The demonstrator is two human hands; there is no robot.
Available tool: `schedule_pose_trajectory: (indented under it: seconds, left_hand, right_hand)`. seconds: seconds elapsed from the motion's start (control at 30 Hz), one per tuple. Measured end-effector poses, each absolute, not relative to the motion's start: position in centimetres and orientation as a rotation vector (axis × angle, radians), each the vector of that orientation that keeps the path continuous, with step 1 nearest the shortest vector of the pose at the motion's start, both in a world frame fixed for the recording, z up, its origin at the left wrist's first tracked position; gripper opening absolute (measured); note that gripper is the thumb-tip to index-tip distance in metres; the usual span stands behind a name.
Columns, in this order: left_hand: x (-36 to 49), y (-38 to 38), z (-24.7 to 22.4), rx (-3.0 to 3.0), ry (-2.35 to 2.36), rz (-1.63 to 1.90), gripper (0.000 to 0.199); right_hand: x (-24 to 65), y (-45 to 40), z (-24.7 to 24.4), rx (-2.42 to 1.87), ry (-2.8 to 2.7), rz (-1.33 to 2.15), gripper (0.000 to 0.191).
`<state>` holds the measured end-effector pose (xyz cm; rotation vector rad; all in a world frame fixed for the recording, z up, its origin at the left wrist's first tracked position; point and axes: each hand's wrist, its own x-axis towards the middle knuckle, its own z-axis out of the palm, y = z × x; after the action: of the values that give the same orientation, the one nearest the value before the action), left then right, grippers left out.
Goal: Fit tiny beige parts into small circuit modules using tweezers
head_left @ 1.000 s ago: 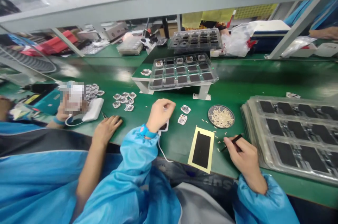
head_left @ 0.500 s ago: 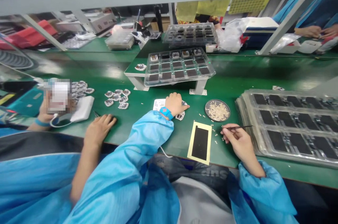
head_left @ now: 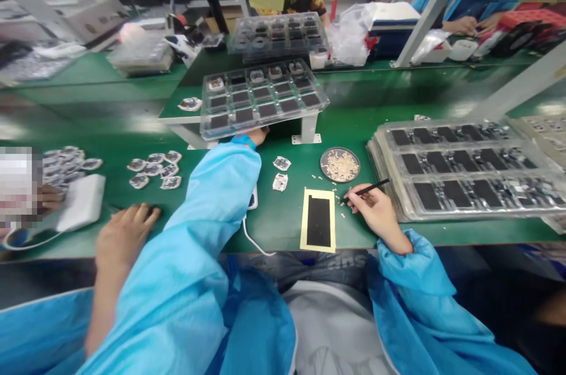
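My left hand (head_left: 258,135) reaches under the front edge of a clear compartment tray (head_left: 265,111) on a raised stand; its fingers are mostly hidden. Pinched in my right hand (head_left: 370,209) is a pair of black tweezers (head_left: 377,185), pointing toward small pale pieces scattered on the table. Left of these lies a yellow-bordered black sheet (head_left: 319,221). Just behind it stands a round dish (head_left: 340,165) full of similar pale pieces. Two small white parts (head_left: 280,182) lie between my hands. A white device with a cable (head_left: 253,198) is partly hidden by my left sleeve.
Stacked clear trays with black inserts (head_left: 460,195) stand on the right. At left, a co-worker's hand (head_left: 126,233) rests on the table near several white parts (head_left: 154,170) and a white box (head_left: 84,201). Metal posts (head_left: 428,15) rise behind.
My left hand has left the small white parts and moved away from me, under the tray on the stand. My right hand still holds the tweezers near the pale pieces. The view has shifted.
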<state>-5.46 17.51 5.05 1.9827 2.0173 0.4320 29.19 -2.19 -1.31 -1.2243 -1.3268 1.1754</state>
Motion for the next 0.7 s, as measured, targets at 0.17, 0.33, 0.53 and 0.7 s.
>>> schedule_pose_trajectory:
  seconds: [0.17,0.33,0.53,0.7]
  left_hand:
    - [-2.8,9.3,6.3,1.965,1.816,0.697,0.051]
    - [0.7,-0.2,6.0,1.579,1.308,0.903,0.033]
    - [2.9,-4.4,1.3,1.193,1.341,0.959,0.027]
    - [3.2,-4.8,0.3,1.314,1.455,0.95,0.022]
  right_hand:
    - [27.4,-2.1,-0.2,-1.135,-1.33,1.212,0.027]
    - [24.4,-0.4,-0.6,-1.069,-1.333,1.288,0.028]
    - [23.4,0.4,-1.0,-1.152,-1.454,1.255,0.027]
    - [23.5,0.1,-0.3,-1.163,-1.535,1.2,0.023]
